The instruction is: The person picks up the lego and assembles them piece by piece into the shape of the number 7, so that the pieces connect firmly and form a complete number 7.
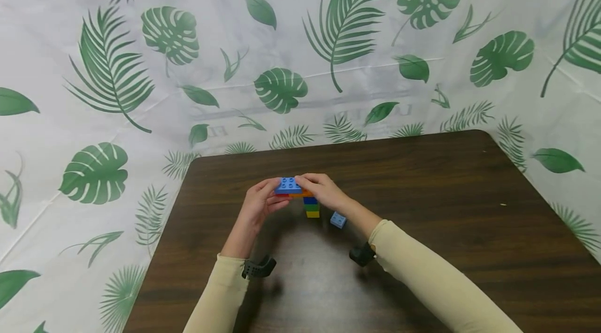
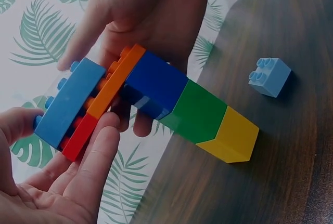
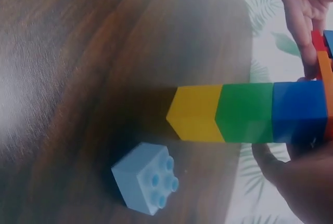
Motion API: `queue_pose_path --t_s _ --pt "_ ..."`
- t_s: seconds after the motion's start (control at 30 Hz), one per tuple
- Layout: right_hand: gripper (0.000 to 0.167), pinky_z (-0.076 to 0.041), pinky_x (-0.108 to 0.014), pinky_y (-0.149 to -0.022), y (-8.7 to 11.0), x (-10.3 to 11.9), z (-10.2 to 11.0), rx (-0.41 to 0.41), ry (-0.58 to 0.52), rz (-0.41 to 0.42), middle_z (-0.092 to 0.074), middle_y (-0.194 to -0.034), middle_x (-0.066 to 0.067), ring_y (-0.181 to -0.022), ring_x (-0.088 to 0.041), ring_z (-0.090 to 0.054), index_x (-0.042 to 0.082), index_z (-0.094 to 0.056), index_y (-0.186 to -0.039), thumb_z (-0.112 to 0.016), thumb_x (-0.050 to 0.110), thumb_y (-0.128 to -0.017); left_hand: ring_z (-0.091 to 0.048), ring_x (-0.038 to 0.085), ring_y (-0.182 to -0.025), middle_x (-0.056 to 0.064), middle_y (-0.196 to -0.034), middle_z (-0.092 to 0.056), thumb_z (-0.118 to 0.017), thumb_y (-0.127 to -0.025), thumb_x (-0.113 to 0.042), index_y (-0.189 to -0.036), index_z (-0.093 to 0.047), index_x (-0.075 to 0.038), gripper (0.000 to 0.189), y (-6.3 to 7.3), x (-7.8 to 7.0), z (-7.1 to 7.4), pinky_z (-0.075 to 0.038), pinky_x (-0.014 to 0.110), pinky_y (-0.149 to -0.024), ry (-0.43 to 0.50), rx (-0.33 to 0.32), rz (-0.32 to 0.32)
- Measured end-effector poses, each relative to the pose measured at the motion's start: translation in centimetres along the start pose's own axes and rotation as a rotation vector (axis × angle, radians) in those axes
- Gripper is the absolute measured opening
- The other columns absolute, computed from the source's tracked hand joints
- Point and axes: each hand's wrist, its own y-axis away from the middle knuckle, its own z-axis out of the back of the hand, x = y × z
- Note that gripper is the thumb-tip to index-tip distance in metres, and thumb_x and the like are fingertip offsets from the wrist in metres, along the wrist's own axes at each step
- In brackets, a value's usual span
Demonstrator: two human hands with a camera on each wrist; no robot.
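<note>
A tower of toy building bricks stands on the table: yellow brick at the bottom, green brick, then dark blue brick. Across its top lies a thin orange brick, with a thin red brick jutting out on the left. Over these two is a blue brick; studs show in the gap beneath it. My left hand pinches the blue brick's left end, thumb on top, fingers under the red brick. My right hand grips the tower's top, its fingers beside the dark blue brick.
A loose light blue brick with several studs lies on the dark wooden table, right of the tower's base. Behind the table hangs a white leaf-patterned sheet. Dark bands with small devices are on both wrists.
</note>
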Motion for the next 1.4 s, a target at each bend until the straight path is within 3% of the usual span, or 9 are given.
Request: queue_pose_path --t_s 0.37,0.97,1.4 --pt "0.044 -0.045 -0.038 -0.089 -0.3 -0.6 -0.5 -0.034 -0.028 -0.060 -0.066 -0.111 -0.006 -0.100 -0.025 -0.055 0.009 -0.066 -0.123 -0.050 0.044 -0.101 -0.072 0.023 -0.078 0.012 -0.098 -0.071 -0.066 -0.095 -0.028 -0.126 -0.057 0.005 0.046 0.0 0.3 0.1 -0.058 0.035 -0.072 -0.018 0.003 -0.017" --pt "0.040 -0.046 -0.032 -0.087 -0.5 -1.1 -0.6 -0.034 -0.134 -0.011 -0.064 -0.117 -0.012 -0.100 -0.025 -0.055 0.004 -0.062 -0.126 -0.054 0.034 -0.101 -0.072 0.022 -0.077 0.010 -0.097 -0.071 -0.067 -0.095 -0.025 -0.127 -0.058 0.005 0.045 0.0 0.5 0.1 -0.058 0.033 -0.071 0.009 0.005 -0.029" --pt "0.030 -0.046 -0.033 -0.085 -0.4 -1.2 -1.2 -0.083 -0.160 -0.021 -0.066 -0.109 -0.006 -0.097 -0.024 -0.056 0.009 -0.067 -0.116 -0.056 0.031 -0.101 -0.073 0.023 -0.079 0.011 -0.099 -0.071 -0.066 -0.095 -0.025 -0.127 -0.057 0.006 0.045 0.0 0.7 0.2 -0.058 0.033 -0.072 -0.004 0.000 -0.012"
